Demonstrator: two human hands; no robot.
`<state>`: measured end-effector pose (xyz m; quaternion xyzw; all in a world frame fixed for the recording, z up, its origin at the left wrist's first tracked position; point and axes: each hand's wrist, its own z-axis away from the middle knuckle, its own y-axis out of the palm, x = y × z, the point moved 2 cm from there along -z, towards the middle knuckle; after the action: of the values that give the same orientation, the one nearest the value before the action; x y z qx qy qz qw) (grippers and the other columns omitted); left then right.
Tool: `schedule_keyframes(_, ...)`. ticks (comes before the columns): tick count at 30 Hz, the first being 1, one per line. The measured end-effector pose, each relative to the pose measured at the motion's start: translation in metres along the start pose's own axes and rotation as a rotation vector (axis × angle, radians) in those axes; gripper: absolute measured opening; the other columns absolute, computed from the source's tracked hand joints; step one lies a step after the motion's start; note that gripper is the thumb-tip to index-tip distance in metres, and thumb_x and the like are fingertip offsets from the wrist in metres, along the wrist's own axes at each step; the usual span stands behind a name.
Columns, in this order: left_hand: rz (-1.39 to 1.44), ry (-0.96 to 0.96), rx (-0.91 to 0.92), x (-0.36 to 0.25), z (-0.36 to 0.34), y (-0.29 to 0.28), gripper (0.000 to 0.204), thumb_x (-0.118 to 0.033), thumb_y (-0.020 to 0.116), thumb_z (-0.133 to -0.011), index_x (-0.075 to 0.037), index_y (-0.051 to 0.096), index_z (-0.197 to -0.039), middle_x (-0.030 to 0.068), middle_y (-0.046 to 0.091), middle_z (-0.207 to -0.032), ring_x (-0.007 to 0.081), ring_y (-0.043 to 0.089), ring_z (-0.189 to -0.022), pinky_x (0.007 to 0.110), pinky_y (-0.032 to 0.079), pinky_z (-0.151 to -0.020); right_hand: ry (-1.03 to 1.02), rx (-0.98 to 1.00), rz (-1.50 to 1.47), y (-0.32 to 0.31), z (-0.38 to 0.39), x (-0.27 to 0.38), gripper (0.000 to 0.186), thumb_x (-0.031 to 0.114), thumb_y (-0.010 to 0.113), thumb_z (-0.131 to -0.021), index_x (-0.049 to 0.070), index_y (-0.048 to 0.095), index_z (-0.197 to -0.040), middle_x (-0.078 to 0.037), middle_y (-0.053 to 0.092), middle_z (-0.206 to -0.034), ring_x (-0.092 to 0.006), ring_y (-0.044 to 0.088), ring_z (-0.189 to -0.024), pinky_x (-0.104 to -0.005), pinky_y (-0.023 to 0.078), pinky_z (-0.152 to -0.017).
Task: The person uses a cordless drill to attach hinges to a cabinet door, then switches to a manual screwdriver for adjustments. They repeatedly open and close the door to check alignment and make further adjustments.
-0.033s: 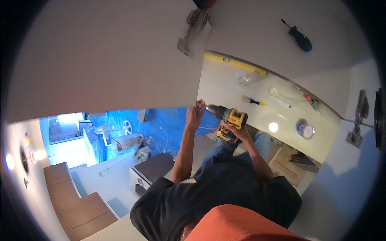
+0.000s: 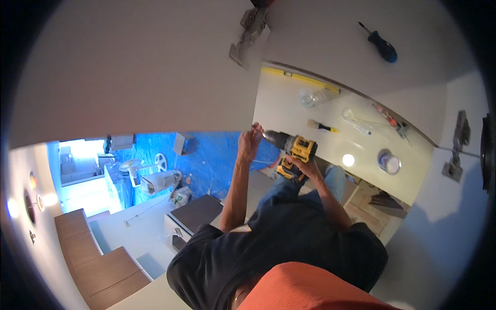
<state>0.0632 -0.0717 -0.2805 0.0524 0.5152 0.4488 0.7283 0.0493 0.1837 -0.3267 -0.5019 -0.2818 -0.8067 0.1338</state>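
Note:
A yellow-and-black cordless drill (image 2: pixel 301 150) points leftward, with my right hand (image 2: pixel 304 164) closed round its grip below the motor housing. My left hand (image 2: pixel 250 138) has its fingers pinched at the tip of the drill's bit, beside the lower corner of a large pale cabinet panel (image 2: pixel 155 77); whatever small piece they may hold is too small to name. Above that corner, metal hinge hardware (image 2: pixel 243 46) is on the panel.
A pale worktop (image 2: pixel 403 191) below holds a yellow level (image 2: pixel 310 80), clear bottle (image 2: pixel 315 98), brush (image 2: pixel 324 126), tub (image 2: pixel 388 161) and red-handled tool (image 2: pixel 388 119). A blue screwdriver (image 2: pixel 382 46) lies higher up. Blue sheeting (image 2: pixel 206 160), a white fan (image 2: pixel 132 165) and brown cabinets (image 2: pixel 103 263) are at left.
The surroundings sit slightly higher and further left in the picture. My two hands and the drill appear a touch higher, in the same arrangement as before.

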Motion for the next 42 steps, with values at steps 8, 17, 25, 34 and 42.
schedule_keyframes(8,0.1,0.154,0.297,-0.054,0.022,0.064,0.03,-0.025,0.057,-0.103,-0.003,0.057,-0.123,0.0091,0.066,-0.117,0.0198,0.065,-0.109,0.034,0.055,-0.099,-0.357,0.018,0.28,0.008,0.002,0.083,0.036,0.018,0.078,-0.086,0.005,0.065,-0.116,-0.007,0.071,-0.108,-0.0191,0.069,-0.096,-0.0361,0.057,-0.085)
schedule_keyframes(17,0.093,0.212,0.316,-0.09,0.052,0.082,0.011,-0.018,0.058,-0.102,-0.007,0.057,-0.099,0.008,0.061,-0.109,0.0163,0.062,-0.101,0.027,0.057,-0.088,-0.56,0.148,0.357,0.019,-0.015,0.058,0.058,0.025,0.085,-0.076,0.04,0.06,-0.127,-0.004,0.06,-0.13,-0.0301,0.057,-0.122,-0.0473,0.048,-0.102)
schedule_keyframes(25,0.016,0.157,0.292,-0.087,0.062,0.075,0.011,-0.018,0.058,-0.103,-0.008,0.057,-0.097,0.0079,0.063,-0.109,0.0159,0.062,-0.097,0.028,0.055,-0.089,-0.613,0.075,0.52,0.033,0.009,0.048,0.059,0.036,0.083,-0.08,0.019,0.059,-0.132,-0.006,0.066,-0.123,-0.0271,0.064,-0.112,-0.0404,0.053,-0.096)
schedule_keyframes(34,-0.086,0.065,0.276,-0.039,0.076,0.114,0.016,-0.023,0.054,-0.105,-0.008,0.059,-0.106,0.0072,0.065,-0.104,0.0141,0.064,-0.093,0.027,0.053,-0.082,-0.486,0.025,0.208,-0.014,0.046,0.002,0.048,0.032,0.069,-0.094,0.018,0.056,-0.138,-0.008,0.062,-0.131,-0.0291,0.063,-0.115,-0.0483,0.051,-0.097)
schedule_keyframes(42,-0.455,0.197,0.537,-0.018,0.076,0.206,0.018,-0.029,0.057,-0.104,-0.011,0.058,-0.105,0.0051,0.064,-0.105,0.0132,0.062,-0.095,0.031,0.05,-0.088,-0.634,-0.35,0.592,-0.049,0.102,0.04,0.042,0.018,0.074,-0.088,0.015,0.063,-0.129,-0.007,0.063,-0.129,-0.025,0.062,-0.114,-0.0381,0.05,-0.098)
